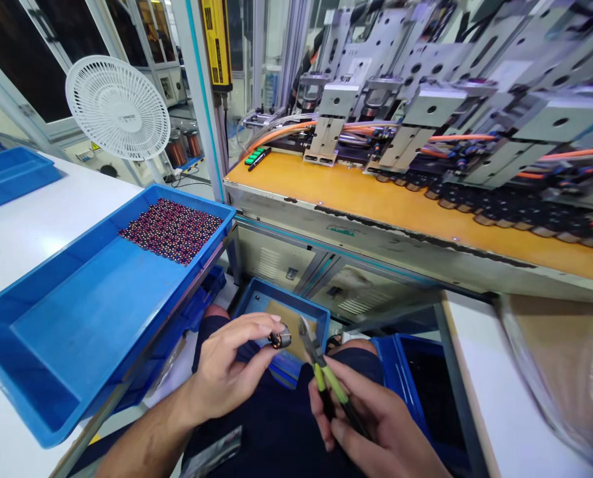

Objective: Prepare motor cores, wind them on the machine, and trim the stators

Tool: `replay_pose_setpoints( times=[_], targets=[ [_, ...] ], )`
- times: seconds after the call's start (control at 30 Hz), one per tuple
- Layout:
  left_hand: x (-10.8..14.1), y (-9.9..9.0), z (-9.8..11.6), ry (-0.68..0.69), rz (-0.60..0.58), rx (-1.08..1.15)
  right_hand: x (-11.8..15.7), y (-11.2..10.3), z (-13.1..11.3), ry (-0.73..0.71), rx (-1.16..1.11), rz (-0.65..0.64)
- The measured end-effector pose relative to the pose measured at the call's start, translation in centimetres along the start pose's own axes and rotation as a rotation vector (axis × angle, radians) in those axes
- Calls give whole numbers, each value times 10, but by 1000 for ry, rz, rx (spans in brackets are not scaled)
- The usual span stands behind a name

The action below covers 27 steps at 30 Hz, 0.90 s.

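Note:
Between the thumb and fingers of my left hand (231,362) is a small motor stator (279,337), a dark cylinder with copper-coloured windings at its end. My right hand (360,411) grips wire cutters (326,372) by their green and black handles. The metal jaws point up and to the left, apart from the stator and a little to its right. Both hands are above my lap. To the left, a long blue tray (72,318) carries a dense patch of small round parts (176,229) at its far end.
Ahead stands a machine with an orange bench top (296,174) and a row of dark cylindrical parts (490,209). Below it lies a blue bin (321,312). A white fan (118,109) stands at the back left. A white table edge (475,352) borders my right side.

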<state>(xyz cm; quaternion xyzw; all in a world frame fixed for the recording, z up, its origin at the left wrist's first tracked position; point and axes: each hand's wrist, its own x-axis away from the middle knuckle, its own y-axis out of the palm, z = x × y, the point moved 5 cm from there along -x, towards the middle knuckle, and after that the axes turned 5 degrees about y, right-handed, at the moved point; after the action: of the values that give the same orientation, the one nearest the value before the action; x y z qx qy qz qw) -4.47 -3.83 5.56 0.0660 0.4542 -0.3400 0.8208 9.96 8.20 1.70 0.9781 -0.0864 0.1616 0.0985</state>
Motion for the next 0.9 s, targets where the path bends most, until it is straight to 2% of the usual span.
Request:
replay_pose_setpoints(
  times=[0.23, 0.37, 0.63, 0.7, 0.77, 0.83, 0.9],
  targets=[
    [2, -6, -1, -35, -11, -149, -7, -7, -5, -40, 87, 62],
    [0, -9, 0, -34, -13, -211, -12, -4, -5, -1, 84, 31],
    [3, -15, -3, -63, 65, -190, -13, 1, 3, 48, 56, 47],
    [6, -17, -11, -176, 109, -84, -12, -2, -1, -11, 136, 72],
    [13, -18, -26, -374, 196, 123, -15, -11, -19, -132, 326, 128],
    [22, -15, -43, -586, 297, 377, -24, -23, -54, -318, 610, 211],
    [31, -9, -53, -756, 346, 586, -45, -38, -98, -511, 921, 317]
  ],
)
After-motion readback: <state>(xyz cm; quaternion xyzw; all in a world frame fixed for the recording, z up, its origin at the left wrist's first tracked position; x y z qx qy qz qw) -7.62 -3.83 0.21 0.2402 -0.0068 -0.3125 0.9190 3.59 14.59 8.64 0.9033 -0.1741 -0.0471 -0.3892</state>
